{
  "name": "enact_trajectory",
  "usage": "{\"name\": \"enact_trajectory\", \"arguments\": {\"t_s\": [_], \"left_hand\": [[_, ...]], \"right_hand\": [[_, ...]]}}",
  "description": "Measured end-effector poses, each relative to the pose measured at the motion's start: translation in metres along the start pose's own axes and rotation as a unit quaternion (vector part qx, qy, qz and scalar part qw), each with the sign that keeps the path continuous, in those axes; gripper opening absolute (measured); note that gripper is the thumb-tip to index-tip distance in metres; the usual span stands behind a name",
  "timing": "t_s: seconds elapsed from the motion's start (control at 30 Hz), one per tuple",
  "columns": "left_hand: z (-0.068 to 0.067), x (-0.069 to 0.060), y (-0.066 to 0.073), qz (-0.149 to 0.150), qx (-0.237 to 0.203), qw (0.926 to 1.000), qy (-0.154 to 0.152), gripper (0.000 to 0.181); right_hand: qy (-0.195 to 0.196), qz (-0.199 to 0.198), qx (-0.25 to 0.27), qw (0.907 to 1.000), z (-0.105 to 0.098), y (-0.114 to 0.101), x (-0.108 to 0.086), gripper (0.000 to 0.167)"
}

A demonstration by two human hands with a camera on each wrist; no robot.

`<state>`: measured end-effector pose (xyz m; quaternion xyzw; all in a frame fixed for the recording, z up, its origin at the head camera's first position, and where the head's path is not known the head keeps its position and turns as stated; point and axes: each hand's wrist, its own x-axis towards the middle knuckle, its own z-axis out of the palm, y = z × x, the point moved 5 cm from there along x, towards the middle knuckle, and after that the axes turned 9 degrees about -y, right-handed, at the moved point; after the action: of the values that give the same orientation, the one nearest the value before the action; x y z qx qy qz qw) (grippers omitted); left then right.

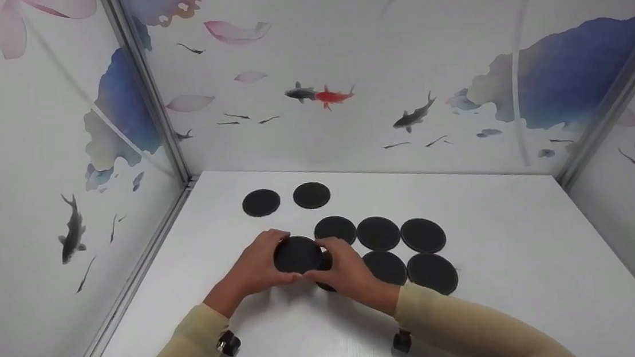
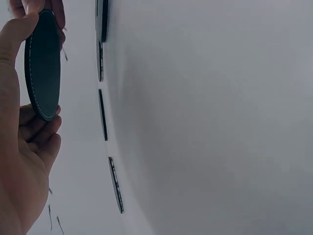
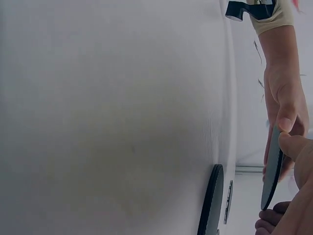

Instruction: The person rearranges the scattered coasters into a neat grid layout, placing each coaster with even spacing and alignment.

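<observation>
A round black coaster (image 1: 298,255) with light edge stitching is held above the table between both hands. The left hand (image 1: 259,265) grips its left side, thumb at the near edge and fingers at the far edge. On the other side the right hand (image 1: 351,273) pinches the coaster, its thumb meeting the left thumb. Seen from the left wrist, the coaster (image 2: 45,66) is tilted nearly edge-on, raised off the tabletop. Another coaster (image 1: 326,281) lies on the table, mostly hidden behind the right hand.
Right of the hands, several black coasters lie in two close rows, including one coaster (image 1: 378,233) in the far row. Two more, a left coaster (image 1: 261,202) and a right coaster (image 1: 311,195), lie apart farther back. Printed panels (image 1: 340,44) surround the white table (image 1: 506,231).
</observation>
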<state>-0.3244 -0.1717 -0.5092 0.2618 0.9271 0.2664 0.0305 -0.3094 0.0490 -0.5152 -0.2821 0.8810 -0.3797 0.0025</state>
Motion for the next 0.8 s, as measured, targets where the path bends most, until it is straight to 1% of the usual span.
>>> {"name": "enact_trajectory", "arguments": {"t_s": [0.13,0.23,0.3,0.43,0.5,0.63,0.8], "left_hand": [[0.008,0.000,0.012,0.009,-0.005,0.9998,-0.015,0.099],[0.013,0.001,0.019,0.027,-0.012,0.9994,-0.017,0.096],[0.018,0.002,0.023,0.039,-0.013,0.9990,-0.019,0.096],[0.026,0.000,0.026,0.049,-0.010,0.9983,-0.028,0.098],[0.029,0.000,0.029,0.054,-0.011,0.9980,-0.031,0.099],[0.032,0.000,0.038,0.063,-0.017,0.9970,-0.041,0.101],[0.037,-0.001,0.051,0.070,-0.016,0.9956,-0.061,0.096]], "right_hand": [[-0.004,-0.003,0.012,0.9999,-0.005,0.005,-0.014,0.067],[-0.003,-0.006,0.020,0.9998,-0.008,0.008,-0.023,0.068],[0.000,-0.008,0.026,0.9996,-0.011,0.010,-0.028,0.070],[-0.011,-0.010,0.036,0.9992,-0.012,0.012,-0.038,0.074],[-0.014,-0.012,0.035,0.9992,-0.013,0.012,-0.042,0.075],[-0.009,-0.009,0.026,0.9996,-0.017,0.013,-0.052,0.076],[-0.003,-0.001,0.021,0.9998,-0.021,0.013,-0.066,0.074]]}}
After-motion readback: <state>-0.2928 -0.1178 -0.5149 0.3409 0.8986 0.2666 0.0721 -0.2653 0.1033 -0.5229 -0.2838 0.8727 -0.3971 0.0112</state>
